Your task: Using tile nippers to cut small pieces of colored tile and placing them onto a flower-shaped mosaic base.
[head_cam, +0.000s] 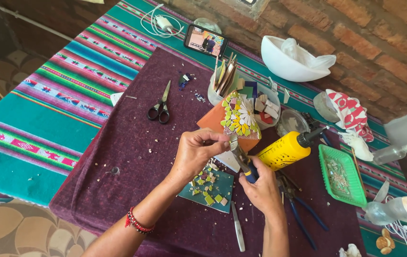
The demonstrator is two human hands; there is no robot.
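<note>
My left hand (197,151) pinches a small tile chip between thumb and fingertips, right at the jaws of the tile nippers (239,159) that my right hand (262,188) grips closed around the blue handles. Both hover above the teal tile (208,188) strewn with coloured shards, just before the flower mosaic (239,117) and yellow glue bottle (285,150).

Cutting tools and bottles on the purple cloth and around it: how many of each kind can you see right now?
Scissors: 1
Nippers in the right hand: 1
Blue-handled pliers: 1
Yellow glue bottle: 1
Clear plastic bottles: 2
Total: 6
</note>
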